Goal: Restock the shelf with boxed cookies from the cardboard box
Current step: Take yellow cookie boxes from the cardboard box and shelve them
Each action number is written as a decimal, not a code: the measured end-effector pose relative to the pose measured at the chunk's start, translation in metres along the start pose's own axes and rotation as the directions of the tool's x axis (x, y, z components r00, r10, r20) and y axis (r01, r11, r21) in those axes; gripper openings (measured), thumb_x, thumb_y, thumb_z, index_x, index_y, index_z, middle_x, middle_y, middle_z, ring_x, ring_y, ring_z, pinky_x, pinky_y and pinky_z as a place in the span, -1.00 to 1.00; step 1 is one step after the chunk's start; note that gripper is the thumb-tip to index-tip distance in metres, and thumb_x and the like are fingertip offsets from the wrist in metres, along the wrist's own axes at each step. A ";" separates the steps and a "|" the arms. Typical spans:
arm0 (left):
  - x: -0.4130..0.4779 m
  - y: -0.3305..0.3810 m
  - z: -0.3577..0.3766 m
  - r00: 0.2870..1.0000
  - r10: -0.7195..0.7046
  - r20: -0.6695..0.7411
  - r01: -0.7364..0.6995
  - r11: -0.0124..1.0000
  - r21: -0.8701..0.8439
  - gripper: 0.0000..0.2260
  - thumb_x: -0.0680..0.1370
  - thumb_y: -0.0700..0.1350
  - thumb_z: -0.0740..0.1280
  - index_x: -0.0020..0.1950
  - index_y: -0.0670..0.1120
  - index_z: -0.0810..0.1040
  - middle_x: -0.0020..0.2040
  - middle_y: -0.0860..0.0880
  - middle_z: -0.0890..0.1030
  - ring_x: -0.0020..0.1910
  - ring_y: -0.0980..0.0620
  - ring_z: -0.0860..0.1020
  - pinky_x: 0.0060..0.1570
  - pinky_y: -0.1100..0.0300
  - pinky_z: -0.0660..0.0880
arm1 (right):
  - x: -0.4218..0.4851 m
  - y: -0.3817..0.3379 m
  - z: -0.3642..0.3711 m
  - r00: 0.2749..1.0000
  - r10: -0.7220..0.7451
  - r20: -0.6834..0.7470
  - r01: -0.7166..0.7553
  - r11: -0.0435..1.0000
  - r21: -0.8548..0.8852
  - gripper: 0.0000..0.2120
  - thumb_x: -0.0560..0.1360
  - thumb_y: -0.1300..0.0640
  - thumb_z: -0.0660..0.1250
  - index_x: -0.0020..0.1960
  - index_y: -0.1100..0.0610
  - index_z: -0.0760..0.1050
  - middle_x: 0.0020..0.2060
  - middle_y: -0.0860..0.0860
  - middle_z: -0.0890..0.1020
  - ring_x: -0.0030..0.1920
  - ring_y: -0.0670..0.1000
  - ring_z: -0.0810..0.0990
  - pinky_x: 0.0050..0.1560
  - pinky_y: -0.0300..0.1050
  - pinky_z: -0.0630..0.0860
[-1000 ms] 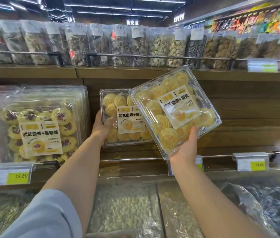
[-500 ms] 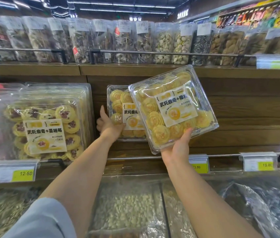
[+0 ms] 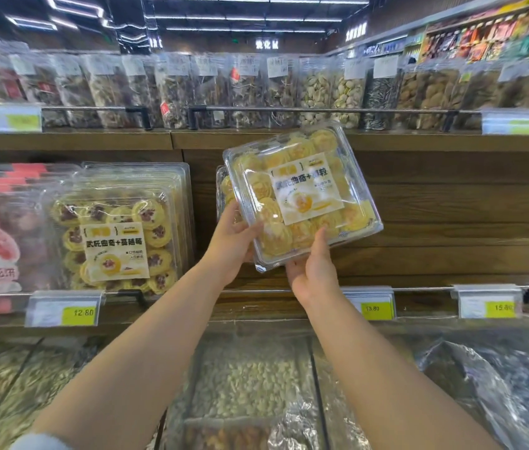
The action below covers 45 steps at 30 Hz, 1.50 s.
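Clear plastic cookie box (image 3: 302, 196) (tilted) sits at frame centre, left hand (image 3: 230, 245) and right hand (image 3: 313, 274) both gripping its lower edge.

plain cookie boxes (image 3: 302, 196): 2 | hands (image 3: 232, 245): 2

A retail food shop, most likely a supermarket snack aisle, is shown. Wooden shelves (image 3: 419, 141) are fitted with metal rails carrying clipped price tags (image 3: 374, 307), on which yellow labels such as 12.80 and 13.80 are printed. Identical clear boxes of cookies (image 3: 117, 241) with printed labels are stacked facing outward. Bagged nuts and dried goods (image 3: 331, 92) are lined up on the upper shelf, and loose goods under plastic film (image 3: 250, 381) are displayed below. Strip lighting (image 3: 240, 17) is mounted on a dark ceiling.
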State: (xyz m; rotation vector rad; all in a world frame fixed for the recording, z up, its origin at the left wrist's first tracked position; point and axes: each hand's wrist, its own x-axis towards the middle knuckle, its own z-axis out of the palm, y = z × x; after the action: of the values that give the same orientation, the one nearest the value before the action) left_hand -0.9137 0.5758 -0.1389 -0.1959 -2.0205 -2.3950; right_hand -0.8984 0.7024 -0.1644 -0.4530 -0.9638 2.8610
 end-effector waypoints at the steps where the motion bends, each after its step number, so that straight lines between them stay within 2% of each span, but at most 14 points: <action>1: 0.001 0.002 -0.005 1.000 0.011 -0.013 -0.012 0.999 -0.031 -0.60 0.56 -0.25 0.31 0.26 0.19 0.42 0.12 -0.04 0.64 0.05 -0.04 0.64 -0.07 -0.14 0.61 | 0.000 -0.003 0.000 1.000 0.001 0.004 -0.001 0.999 -0.054 -0.63 0.57 -0.06 0.24 0.32 0.04 0.40 0.06 0.06 0.63 0.05 0.04 0.63 0.14 -0.03 0.56; 3: 0.004 0.005 -0.017 1.000 0.025 -0.006 -0.026 0.995 -0.091 -0.52 0.56 -0.29 0.28 0.37 0.16 0.37 0.19 -0.07 0.61 0.15 -0.07 0.60 0.03 -0.18 0.57 | 0.005 -0.011 -0.004 0.998 -0.061 -0.001 0.060 0.992 -0.115 -0.60 0.54 0.14 0.33 0.35 0.05 0.36 0.17 0.07 0.58 0.19 0.08 0.57 0.27 0.01 0.47; 5: 0.004 0.006 -0.030 0.999 0.043 0.009 -0.042 0.994 -0.102 -0.47 0.58 -0.31 0.23 0.45 0.15 0.30 0.22 -0.08 0.60 0.20 -0.07 0.57 0.12 -0.15 0.53 | 0.008 -0.025 -0.011 0.991 -0.134 -0.010 0.131 0.981 -0.141 -0.32 0.47 0.28 0.39 0.48 0.00 0.19 0.34 0.06 0.46 0.34 0.10 0.45 0.35 0.06 0.37; 8: 0.002 0.009 -0.042 0.998 0.058 0.031 -0.056 0.996 -0.073 -0.49 0.59 -0.32 0.18 0.45 0.14 0.30 0.20 -0.08 0.61 0.16 -0.06 0.59 0.05 -0.05 0.56 | 0.012 -0.042 -0.023 0.976 -0.218 -0.001 0.202 0.905 -0.374 -0.06 0.40 0.23 0.48 0.53 -0.16 -0.04 0.40 0.04 0.37 0.37 0.09 0.39 0.40 0.17 0.28; 11: -0.005 0.007 -0.047 0.996 0.062 0.064 -0.058 0.997 -0.050 -0.51 0.60 -0.35 0.14 0.44 0.09 0.30 0.18 -0.10 0.62 0.14 -0.05 0.60 0.07 -0.04 0.56 | 0.014 -0.048 -0.029 0.958 -0.261 0.117 0.263 0.646 -0.716 -0.29 0.40 0.10 0.49 0.46 -0.03 0.25 0.21 -0.04 0.54 0.21 0.00 0.51 0.28 0.06 0.42; 14: -0.011 -0.001 -0.047 0.994 0.061 0.087 -0.062 0.998 0.013 -0.52 0.60 -0.33 0.16 0.42 0.11 0.31 0.16 -0.09 0.63 0.15 -0.04 0.60 0.13 -0.08 0.52 | 0.017 -0.048 -0.034 0.955 -0.234 0.182 0.276 0.476 -0.835 -0.41 0.39 0.09 0.51 0.35 0.02 0.36 0.16 -0.05 0.57 0.11 -0.06 0.54 0.10 -0.10 0.50; 19: -0.009 -0.018 -0.049 0.996 0.053 0.070 -0.059 0.994 0.088 -0.45 0.60 -0.31 0.16 0.49 0.17 0.18 0.16 0.00 0.64 0.16 0.03 0.59 0.15 -0.04 0.52 | 0.022 -0.045 -0.044 0.943 -0.187 0.275 0.322 0.314 -0.893 -0.18 0.34 0.16 0.55 0.47 0.02 0.19 0.32 -0.05 0.46 0.32 -0.02 0.43 0.31 0.00 0.41; 22: -0.005 -0.033 -0.058 0.996 0.036 0.079 -0.050 0.981 0.188 -0.29 0.58 -0.40 0.15 0.52 0.23 -0.01 0.22 0.04 0.60 0.22 0.09 0.55 0.17 0.03 0.50 | 0.021 -0.047 -0.042 0.929 -0.118 0.350 0.368 0.216 -0.904 -0.05 0.34 0.23 0.54 0.51 -0.05 0.02 0.34 -0.07 0.40 0.29 -0.07 0.38 0.29 -0.06 0.35; 27: 0.003 -0.040 -0.063 0.993 -0.017 0.115 -0.028 0.924 0.381 -0.09 0.52 -0.45 0.22 0.51 0.23 -0.28 0.46 0.07 0.29 0.40 0.05 0.35 0.20 0.08 0.47 | 0.032 -0.047 -0.035 0.927 -0.079 0.366 0.373 0.110 -0.921 0.08 0.33 0.26 0.54 0.53 -0.04 -0.17 0.42 0.00 0.32 0.36 0.01 0.36 0.31 -0.06 0.34; 29: 0.005 -0.035 -0.059 0.993 -0.055 0.104 -0.007 0.857 0.515 -0.01 0.50 -0.38 0.32 0.49 0.18 -0.38 0.43 0.20 0.12 0.32 0.14 0.36 0.08 0.22 0.47 | 0.035 -0.048 -0.032 0.924 -0.096 0.371 0.379 0.087 -0.921 0.11 0.31 0.26 0.55 0.54 -0.05 -0.16 0.43 0.00 0.31 0.41 0.04 0.33 0.35 0.00 0.33; 32: 0.013 -0.034 -0.054 0.989 -0.138 -0.053 0.133 0.673 0.727 0.19 0.35 -0.25 0.52 0.45 0.17 -0.45 0.52 -0.01 -0.09 0.45 -0.10 0.18 0.39 -0.06 0.22 | 0.041 -0.051 -0.029 0.915 -0.077 0.396 0.402 0.074 -0.913 0.14 0.29 0.26 0.56 0.55 -0.04 -0.18 0.45 -0.02 0.26 0.44 0.01 0.26 0.37 -0.03 0.27; 35: 0.022 -0.038 -0.049 0.965 -0.199 -0.169 0.257 0.610 0.750 0.29 0.26 -0.26 0.58 0.42 0.22 -0.48 0.53 -0.05 -0.22 0.50 -0.15 0.07 0.43 -0.11 0.15 | 0.052 -0.051 -0.026 0.917 -0.035 0.397 0.398 0.034 -0.917 0.19 0.29 0.23 0.57 0.54 -0.08 -0.26 0.47 -0.04 0.25 0.44 0.03 0.28 0.33 -0.04 0.31; 41: 0.040 -0.047 -0.045 0.979 -0.097 -0.178 0.197 0.665 0.720 0.24 0.31 -0.20 0.56 0.41 0.22 -0.50 0.52 -0.10 0.08 0.46 -0.13 0.21 0.42 -0.13 0.18 | 0.073 -0.045 -0.021 0.929 -0.100 0.356 0.357 -0.015 -0.934 0.15 0.34 0.15 0.55 0.54 -0.12 -0.28 0.44 0.02 0.33 0.36 0.10 0.40 0.27 0.03 0.40; 45: 0.051 -0.051 -0.048 0.982 -0.058 -0.181 0.174 0.658 0.733 0.25 0.33 -0.14 0.54 0.34 0.26 -0.58 0.53 -0.10 0.11 0.47 -0.12 0.22 0.43 -0.13 0.14 | 0.085 -0.037 -0.020 0.921 -0.144 0.363 0.358 -0.059 -0.932 0.13 0.37 0.09 0.52 0.51 -0.15 -0.34 0.42 0.07 0.38 0.30 0.13 0.47 0.26 0.06 0.42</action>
State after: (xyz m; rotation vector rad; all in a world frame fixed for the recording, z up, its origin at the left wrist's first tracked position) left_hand -0.9727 0.5418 -0.1917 0.1209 -2.7854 -1.3430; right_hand -0.9734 0.7588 -0.1780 -0.0099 -2.7149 1.2589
